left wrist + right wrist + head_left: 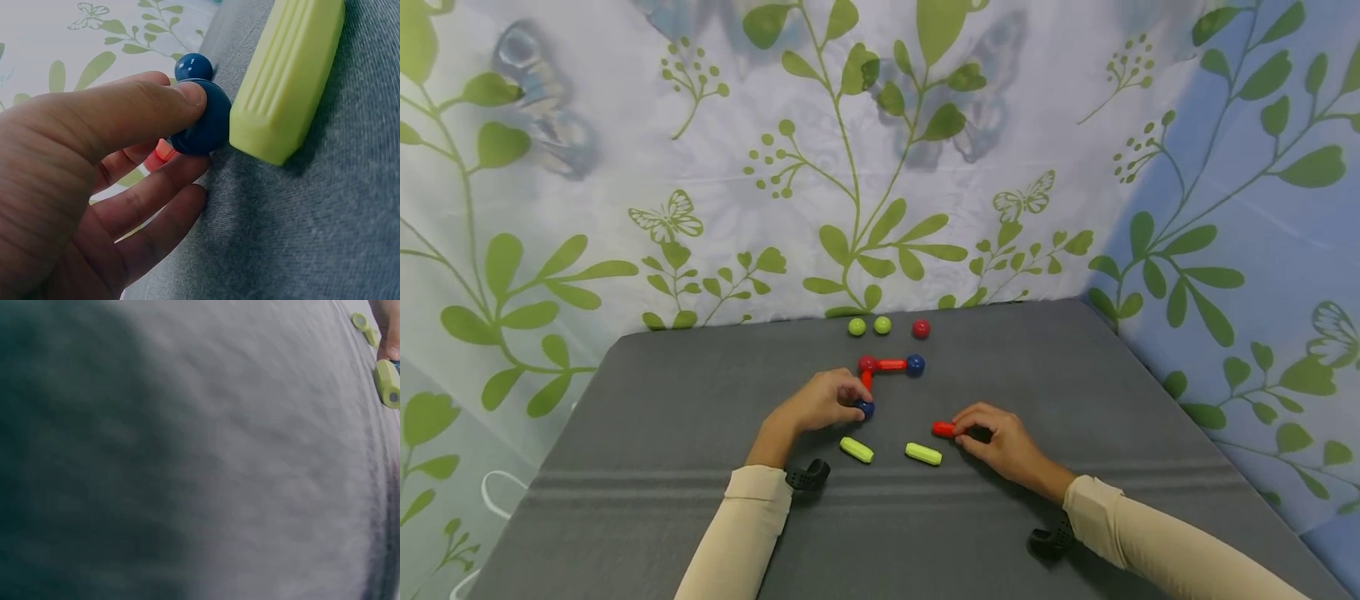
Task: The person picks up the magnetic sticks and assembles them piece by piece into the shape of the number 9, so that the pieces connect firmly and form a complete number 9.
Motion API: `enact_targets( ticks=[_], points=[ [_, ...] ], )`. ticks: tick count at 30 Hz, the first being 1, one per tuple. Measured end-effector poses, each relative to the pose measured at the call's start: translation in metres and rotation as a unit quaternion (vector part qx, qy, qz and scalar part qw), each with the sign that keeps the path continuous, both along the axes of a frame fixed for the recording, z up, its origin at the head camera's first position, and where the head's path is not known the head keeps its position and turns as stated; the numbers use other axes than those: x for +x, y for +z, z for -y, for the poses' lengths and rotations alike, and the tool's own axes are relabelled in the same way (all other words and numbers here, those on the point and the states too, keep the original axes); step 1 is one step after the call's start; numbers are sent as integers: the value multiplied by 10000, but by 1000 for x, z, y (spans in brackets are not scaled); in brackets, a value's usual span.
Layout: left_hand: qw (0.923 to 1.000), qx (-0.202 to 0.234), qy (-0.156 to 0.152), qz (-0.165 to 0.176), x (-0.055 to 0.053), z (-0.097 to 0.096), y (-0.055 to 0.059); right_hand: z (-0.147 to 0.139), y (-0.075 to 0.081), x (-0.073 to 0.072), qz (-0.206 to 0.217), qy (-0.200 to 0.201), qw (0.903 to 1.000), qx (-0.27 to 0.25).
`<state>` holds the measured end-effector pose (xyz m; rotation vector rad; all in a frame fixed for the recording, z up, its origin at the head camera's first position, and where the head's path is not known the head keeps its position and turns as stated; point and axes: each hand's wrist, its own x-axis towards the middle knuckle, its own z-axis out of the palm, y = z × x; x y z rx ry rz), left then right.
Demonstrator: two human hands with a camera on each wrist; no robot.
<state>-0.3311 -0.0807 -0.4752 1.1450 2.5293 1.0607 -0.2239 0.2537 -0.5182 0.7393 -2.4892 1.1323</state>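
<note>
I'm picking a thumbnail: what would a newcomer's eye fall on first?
The leafy backdrop rises behind the grey table. Mid-table, the left hand pinches a blue ball at the near end of an L-shaped build; further right, the right hand holds a red rod.

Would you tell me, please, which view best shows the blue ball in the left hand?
The left wrist view: the blue ball appears large and close there, pinched by the left hand. The head view shows it small and partly covered; in the right wrist view it cannot be made out with certainty.
</note>
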Motion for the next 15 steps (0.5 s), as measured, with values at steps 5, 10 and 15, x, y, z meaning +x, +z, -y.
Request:
enact_targets(
  ticks=[5,10,15],
  points=[
    [10000,-52,39,45,1,0,0,11,8,-10,39,-36,9999,-155],
    [9999,-61,73,131,2,0,1,25,18,-25,53,167,9996,-231],
    [9998,0,134,133,3,0,1,40,25,-41,-126,372,9987,-315]
  ],
)
